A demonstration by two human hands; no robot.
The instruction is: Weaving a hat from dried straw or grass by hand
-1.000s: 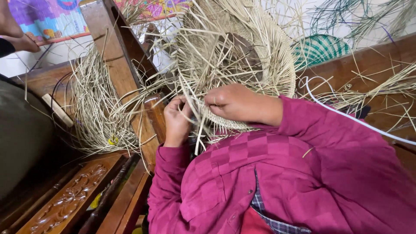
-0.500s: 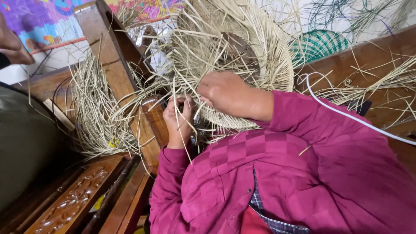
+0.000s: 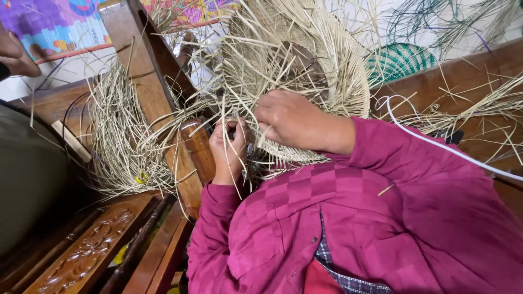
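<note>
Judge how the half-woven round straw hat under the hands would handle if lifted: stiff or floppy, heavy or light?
The pale, round woven straw hat probably feels light for its size, being thin strands with gaps. Its tightly woven brim likely holds shape, while the loose unwoven straw ends fan out and would flop or snag. The left hand and right hand both rest at its edge, suggesting it needs steadying.

No packages, labels, signs or screens visible.
</note>
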